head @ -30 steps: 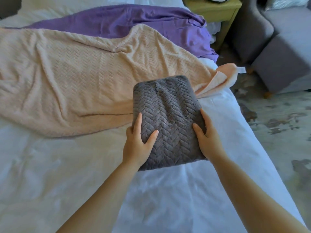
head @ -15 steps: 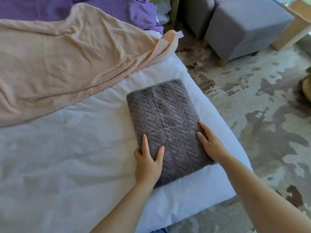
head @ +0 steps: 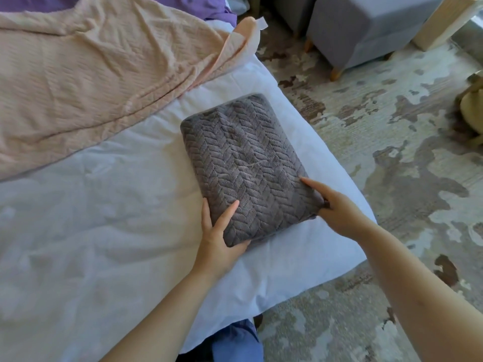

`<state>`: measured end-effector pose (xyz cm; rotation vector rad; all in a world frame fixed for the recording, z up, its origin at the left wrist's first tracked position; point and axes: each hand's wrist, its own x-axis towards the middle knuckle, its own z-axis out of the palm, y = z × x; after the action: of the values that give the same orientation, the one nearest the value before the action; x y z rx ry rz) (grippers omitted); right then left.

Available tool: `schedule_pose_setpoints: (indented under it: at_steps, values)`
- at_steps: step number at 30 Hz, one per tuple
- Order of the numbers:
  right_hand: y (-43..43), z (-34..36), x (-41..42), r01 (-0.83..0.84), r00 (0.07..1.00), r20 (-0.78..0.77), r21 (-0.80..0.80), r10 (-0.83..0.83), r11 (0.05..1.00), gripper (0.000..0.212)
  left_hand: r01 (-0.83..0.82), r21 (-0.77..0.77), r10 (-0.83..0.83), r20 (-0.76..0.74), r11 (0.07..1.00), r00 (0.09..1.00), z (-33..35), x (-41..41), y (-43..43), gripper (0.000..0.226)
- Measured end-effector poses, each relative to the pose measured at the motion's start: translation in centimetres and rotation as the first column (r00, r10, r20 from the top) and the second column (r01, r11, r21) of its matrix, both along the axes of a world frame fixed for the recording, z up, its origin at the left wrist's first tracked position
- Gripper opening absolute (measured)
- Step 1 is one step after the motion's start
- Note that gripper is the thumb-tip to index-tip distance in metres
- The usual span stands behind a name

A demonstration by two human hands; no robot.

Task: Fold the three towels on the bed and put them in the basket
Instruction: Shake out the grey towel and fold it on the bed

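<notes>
blue trouser leg (head: 235,340) noted at the bottom edge, against the foot of the bed (head: 104,231). folded grey towel (head: 243,158) is located on the white sheet at the bed's near right corner, long side angled away to the left. its near left corner is gripped by the left hand (head: 219,239), thumb laid on top and forefinger run along the side edge. its right edge is grasped by the right hand (head: 337,210), thumb on top and fingers curled beneath the fold. whether the towel is lifted off the sheet cannot be told. a narrow strip of sheet is left between the towel's right edge and the mattress edge. bare sheet is seen to the left of the towel, and patterned rug (head: 392,178) lies open to the right of the bed. further off, the pink towel (head: 91,74) lies spread and unfolded, well apart from the grey one, one corner hung over the bed edge. the purple towel (head: 198,3) is partly seen beyond it. a grey ottoman (head: 366,30) stands on the rug at the far right. against 1.0 s ago: the grey towel overlapped the pink one then, and has since been drawn clear to the corner. against 0.5 s ago: the right fingers lay on top and are now tucked under.
</notes>
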<state>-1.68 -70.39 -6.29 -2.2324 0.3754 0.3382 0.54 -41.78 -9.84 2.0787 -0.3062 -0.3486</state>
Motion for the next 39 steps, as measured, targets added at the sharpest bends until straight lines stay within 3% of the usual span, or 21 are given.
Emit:
schedule_pose_setpoints:
  at_steps: [6,8,11,13,16,20,22,24,28,30,32,35,39]
  values:
    - [0.7,-1.9,-2.3,0.008,0.999,-0.051,-0.117,-0.014,0.993,0.073,0.122,0.082,-0.122,0.001,0.989,0.992,-0.7,-0.5,0.2,0.089]
    - [1.1,-1.9,-2.4,-0.027,0.998,-0.056,-0.148,0.019,0.989,0.074,0.169,0.215,-0.166,-0.031,0.962,0.986,-0.7,-1.0,0.6,0.097]
    - [1.2,-0.6,-1.9,0.016,0.995,-0.099,-0.157,-0.032,0.987,0.066,0.165,0.532,-0.2,0.009,0.831,0.98,-0.1,-1.5,1.5,0.093]
    - [2.1,0.6,-1.0,0.055,0.998,0.015,-0.226,-0.053,0.973,0.069,0.099,0.555,-0.202,0.126,0.826,0.971,0.5,-1.5,1.5,0.077]
    - [6.0,0.6,0.6,-0.047,0.978,0.17,-0.376,0.118,0.925,0.064,0.115,0.606,-0.321,0.242,0.787,0.916,0.9,-1.0,1.2,0.061]
    - [8.4,-2.2,-0.8,-0.234,0.969,-0.079,-0.607,0.236,0.76,0.058,0.287,0.741,-0.605,0.197,0.607,0.771,0.3,-1.3,2.7,0.057]
    - [7.9,-2.4,-2.5,-0.214,0.976,-0.093,-0.618,0.199,0.757,0.058,0.36,0.757,-0.675,0.141,0.545,0.724,0.2,-1.5,4.2,0.055]
    - [8.3,-1.6,-3.2,-0.155,0.987,-0.054,-0.604,0.154,0.782,0.057,0.433,0.711,-0.689,0.1,0.554,0.718,0.2,-1.1,5.6,0.054]
    - [12.2,1.0,-0.3,0.014,0.978,0.178,-0.57,0.107,0.821,0.038,0.358,0.652,-0.61,0.207,0.669,0.765,2.3,0.8,9.5,0.052]
    - [15.4,1.7,2.3,-0.005,0.952,0.259,-0.524,0.165,0.852,0.03,0.244,0.581,-0.479,0.293,0.776,0.828,3.2,2.5,13.0,0.049]
    - [19.2,2.0,5.1,-0.057,0.931,0.293,-0.477,0.219,0.877,0.026,0.108,0.561,-0.329,0.31,0.821,0.892,3.8,4.5,17.3,0.049]
    - [25.0,1.4,9.4,-0.15,0.912,0.295,-0.408,0.286,0.9,0.024,-0.097,0.621,-0.101,0.276,0.778,0.956,3.6,7.8,24.5,0.053]
    - [31.8,-0.7,15.1,-0.27,0.902,0.222,-0.377,0.37,0.886,0.027,-0.21,0.784,0.204,0.109,0.584,0.973,1.4,11.5,33.1,0.066]
